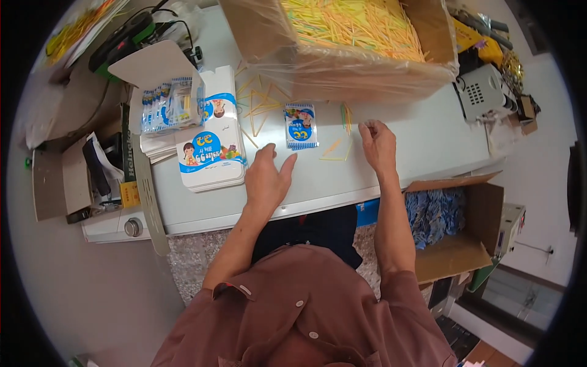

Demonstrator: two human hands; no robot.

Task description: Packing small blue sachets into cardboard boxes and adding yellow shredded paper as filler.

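Bench (431,131) carries, far side, a large cardboard box (379,76) filled with coloured sticks (361,27). At left: stack of white-and-blue cartons (211,174). Left hand (267,176): thumb and fingers apart, nothing seen in grip. Right hand (379,148): fingertips drawn together; cannot tell if anything is pinched. Sachet (301,127) lies flat beyond and between both hands. Small stick cluster (347,118) near right fingertips.

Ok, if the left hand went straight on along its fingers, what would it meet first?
Probably the loose yellow sticks ahead of the left hand, though its height is hard to judge here.
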